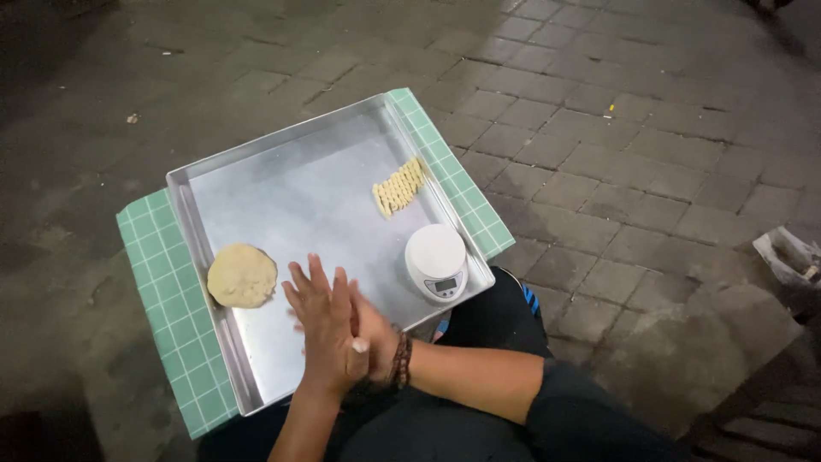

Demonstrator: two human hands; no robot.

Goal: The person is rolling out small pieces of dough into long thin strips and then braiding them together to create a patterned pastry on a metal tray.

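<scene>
A view from above looks down at a person seated outdoors over a dark paved floor [650, 128]. A shallow metal tray [282, 188] rests on a small table covered with a green checked cloth [158, 282], just in front of the person's knees.

The left hand [323, 329] and right hand [372, 338] meet palm to palm over the near edge of the tray. The left hand lies on top with its fingers [310, 287] straight and slightly spread. A small pale piece of dough [359, 346] peeks out between the palms, so the hands appear to be rolling it. A dark beaded bracelet [401, 359] circles the right wrist.

On the tray, a flat round disc of dough [243, 275] sits near the left rim, close to the hands. A small white kitchen scale [436, 262] stands to the right. Farther back lies a neat row of thin dough sticks [398, 187], set well apart from the disc.
</scene>
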